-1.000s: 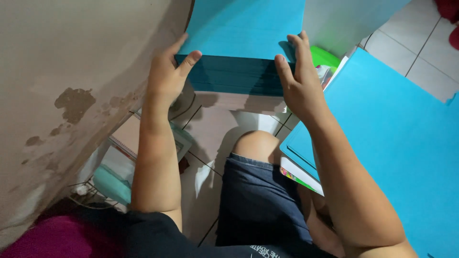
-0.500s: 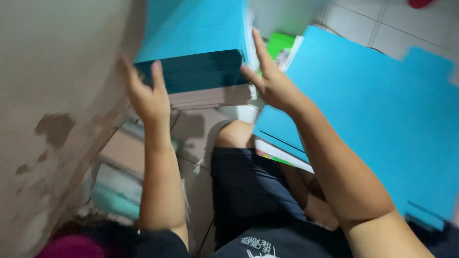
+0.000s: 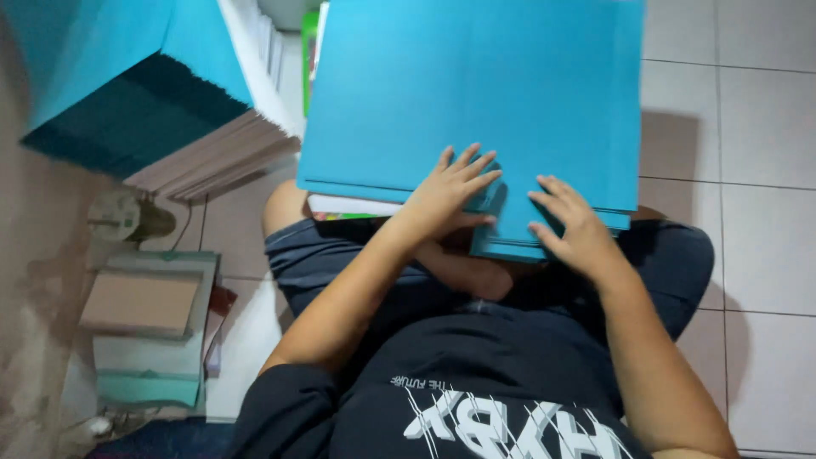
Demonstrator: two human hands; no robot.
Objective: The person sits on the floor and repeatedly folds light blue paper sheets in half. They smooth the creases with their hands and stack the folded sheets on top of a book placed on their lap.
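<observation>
We look down and see both hands resting on a stack of blue paper sheets (image 3: 476,93) that lies across the lap, over the dark shorts (image 3: 340,255). The left hand (image 3: 450,191) lies flat with its fingers spread, palm down on the near edge of the top sheet, gripping nothing. The right hand (image 3: 574,225) is likewise open and splayed, its fingertips pressing the lower corner of the stack, where the sheet edges show as thin layers. Under the blue sheets we see a white-edged book or pad (image 3: 348,206) peeking out at the near left. At the upper left stands a separate tall pile of blue and pale paper (image 3: 161,110), well apart from the hands. Below it, near the wall, sits a box with a tan top (image 3: 140,302) on the tiled floor (image 3: 748,170)
</observation>
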